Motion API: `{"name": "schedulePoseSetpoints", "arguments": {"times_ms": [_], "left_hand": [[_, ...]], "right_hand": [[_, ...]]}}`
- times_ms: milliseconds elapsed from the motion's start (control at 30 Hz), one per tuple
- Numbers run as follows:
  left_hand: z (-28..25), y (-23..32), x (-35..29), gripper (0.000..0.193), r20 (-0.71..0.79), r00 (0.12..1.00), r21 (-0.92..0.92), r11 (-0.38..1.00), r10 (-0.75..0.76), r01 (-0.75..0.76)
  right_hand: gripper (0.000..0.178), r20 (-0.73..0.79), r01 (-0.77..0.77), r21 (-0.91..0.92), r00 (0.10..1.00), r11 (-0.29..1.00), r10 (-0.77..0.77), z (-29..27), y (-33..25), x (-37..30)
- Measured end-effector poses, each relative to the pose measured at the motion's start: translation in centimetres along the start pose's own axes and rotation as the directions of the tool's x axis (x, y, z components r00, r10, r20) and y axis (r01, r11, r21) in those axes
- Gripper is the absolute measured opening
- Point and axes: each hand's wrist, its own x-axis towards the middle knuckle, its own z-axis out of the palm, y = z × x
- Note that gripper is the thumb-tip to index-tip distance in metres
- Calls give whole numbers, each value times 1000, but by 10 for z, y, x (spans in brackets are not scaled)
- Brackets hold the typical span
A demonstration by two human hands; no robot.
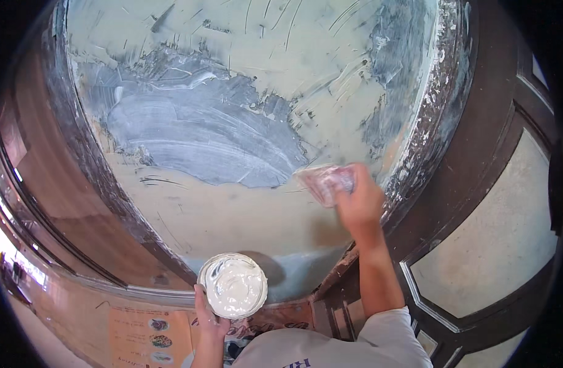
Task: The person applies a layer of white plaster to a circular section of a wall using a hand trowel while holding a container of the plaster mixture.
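White, glossy paste (239, 289) lies swirled in a round, pale tub (265, 283), held by the left hand (209, 316) before the lower edge of a cream-and-grey plastered wall panel (257, 224); its visible fingers press the tub's near-left side, others are hidden. The right hand's (362, 203) fingers pinch a flat, smeared, pinkish-white spreader (322, 184), blurred, near the panel's right edge. Spreading seems the step in hand; another stroke would call for even pressure and a level tub.
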Motion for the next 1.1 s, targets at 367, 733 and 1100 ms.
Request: {"name": "schedulePoseSetpoints", "arguments": {"times_ms": [367,733,1100], "left_hand": [[5,-7,-10,62,43,999,-44,999,-28,30],[-9,16,-17,61,36,999,-11,1000,-11,12],[-24,52,-4,61,121,992,9,999,-41,40]], "right_hand": [[35,-12,-131,-24,991,991,131,4,0,1],[35,-132,-344,59,928,937,349,-1,-1,3],[34,-487,-390,251,740,886,464,12,13,-24]]}}
